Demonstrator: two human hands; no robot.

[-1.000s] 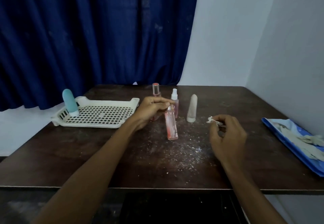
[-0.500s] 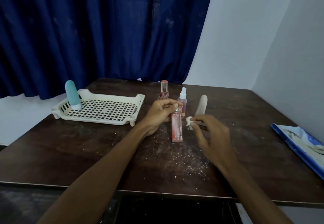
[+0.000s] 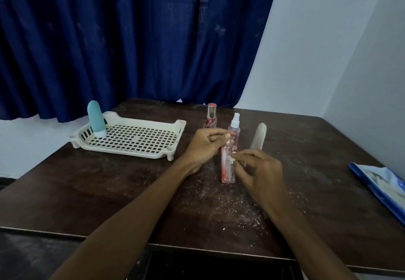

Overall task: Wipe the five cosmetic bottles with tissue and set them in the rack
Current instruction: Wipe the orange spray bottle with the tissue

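Having closed in, right hand [image 3: 262,170] presses tissue [image 3: 232,159] against bottle [image 3: 227,173].

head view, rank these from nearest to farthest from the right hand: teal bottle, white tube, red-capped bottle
1. white tube, standing just behind the right hand
2. red-capped bottle, farther back and to the left
3. teal bottle, far left, standing in the rack
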